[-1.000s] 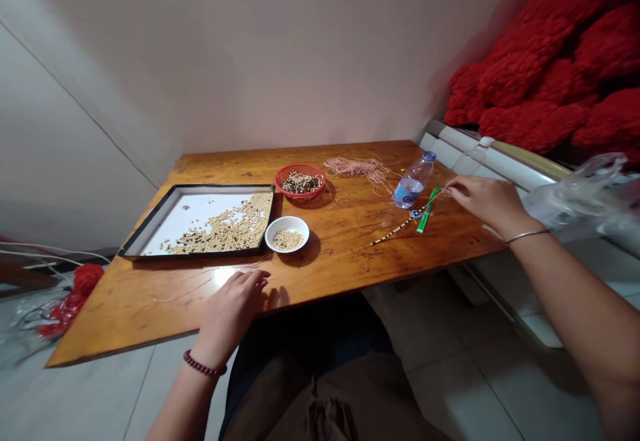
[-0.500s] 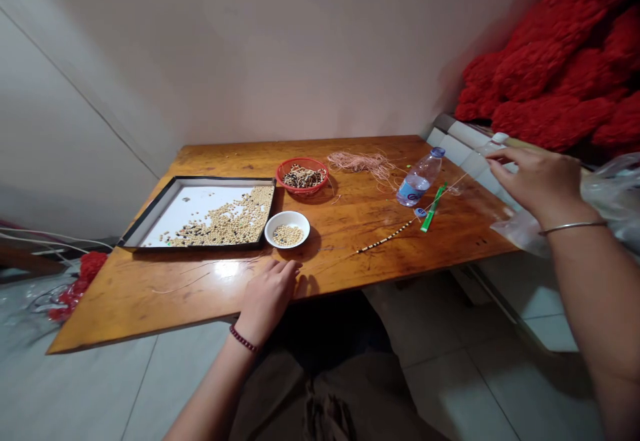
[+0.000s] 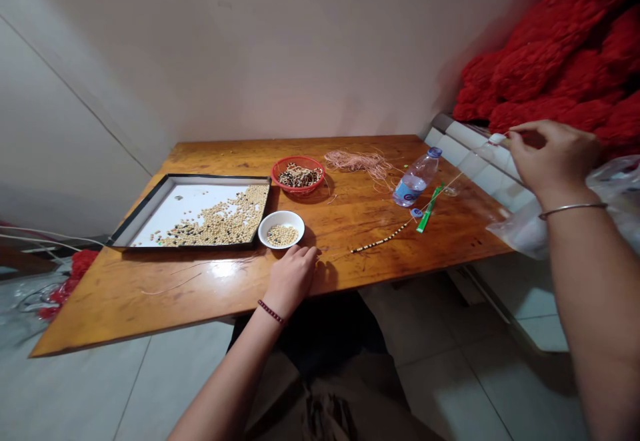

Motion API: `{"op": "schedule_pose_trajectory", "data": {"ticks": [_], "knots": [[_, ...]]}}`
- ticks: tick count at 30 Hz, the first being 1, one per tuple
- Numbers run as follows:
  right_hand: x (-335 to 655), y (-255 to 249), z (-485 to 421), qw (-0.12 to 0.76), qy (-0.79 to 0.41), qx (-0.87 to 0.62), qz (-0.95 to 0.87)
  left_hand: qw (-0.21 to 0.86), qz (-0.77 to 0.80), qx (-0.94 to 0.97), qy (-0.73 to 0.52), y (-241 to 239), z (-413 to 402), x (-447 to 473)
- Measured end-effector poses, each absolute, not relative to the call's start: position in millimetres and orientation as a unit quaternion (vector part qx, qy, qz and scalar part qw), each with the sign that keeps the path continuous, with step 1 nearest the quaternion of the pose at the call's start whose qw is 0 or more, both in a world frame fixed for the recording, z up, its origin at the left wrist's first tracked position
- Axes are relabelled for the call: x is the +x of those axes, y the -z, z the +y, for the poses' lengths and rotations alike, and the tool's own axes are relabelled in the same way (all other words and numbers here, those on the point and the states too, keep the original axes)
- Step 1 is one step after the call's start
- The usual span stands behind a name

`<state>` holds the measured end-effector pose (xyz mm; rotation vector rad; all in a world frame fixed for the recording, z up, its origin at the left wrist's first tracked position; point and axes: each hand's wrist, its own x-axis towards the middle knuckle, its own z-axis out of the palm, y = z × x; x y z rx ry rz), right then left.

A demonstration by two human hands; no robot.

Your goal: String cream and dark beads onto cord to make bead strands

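Note:
A string of dark and pale beads (image 3: 381, 239) slants across the right half of the table. Its thin cord runs up to the right, where my right hand (image 3: 555, 161) pinches it, raised past the table's right edge. My left hand (image 3: 293, 273) is closed low over the front of the table, just below a white bowl (image 3: 261, 235) of pale beads. A thin line runs from its fingertips towards the strung beads; the grip itself is partly hidden. Beside the cord lie a green strip-shaped packet (image 3: 429, 211) and a water bottle (image 3: 416, 177) leaning to the right.
A black-rimmed tray (image 3: 170, 194) with loose beads occupies the table's left side. Behind the bowl sits a red basket (image 3: 299, 189) of strung beads, with a pinkish cord tangle (image 3: 357, 162) to its right. Red yarn bundles (image 3: 545, 61) and plastic bags (image 3: 525, 233) are at the right.
My right hand has moved right and slightly up, drawing the cord out further. My left hand has shifted right and up, closer to the strung beads. The view has turned slightly.

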<state>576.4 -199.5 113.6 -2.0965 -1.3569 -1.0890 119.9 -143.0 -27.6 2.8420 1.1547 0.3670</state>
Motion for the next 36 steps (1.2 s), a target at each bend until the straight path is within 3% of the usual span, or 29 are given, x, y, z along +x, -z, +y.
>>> {"op": "schedule_pose_trajectory", "data": {"ticks": [7,10,14,16,29,36], "knots": [[558.0,-60.3,-173.2,0.047,0.239,-0.786,-0.569,0.028,0.367,0.922,-0.118,23.6,-147.6,119.6],[525.4,-25.0,-177.4,0.071,0.195,-0.825,-0.526,0.037,0.368,0.921,-0.12,23.7,-150.9,117.7],[486.3,19.0,-182.4,0.037,-0.011,-0.883,-0.468,0.055,0.366,0.921,-0.124,25.7,-155.9,117.4],[477.2,33.9,-179.4,0.029,-0.046,-0.887,-0.458,0.06,0.367,0.92,-0.124,26.8,-158.5,117.6],[487.7,45.8,-133.0,0.131,-0.073,-0.905,-0.398,0.067,0.374,0.918,-0.112,24.6,-171.6,112.1],[490.2,53.8,-147.4,0.298,-0.205,-0.87,-0.336,0.07,0.37,0.916,-0.138,26.5,-183.1,105.4]]}}
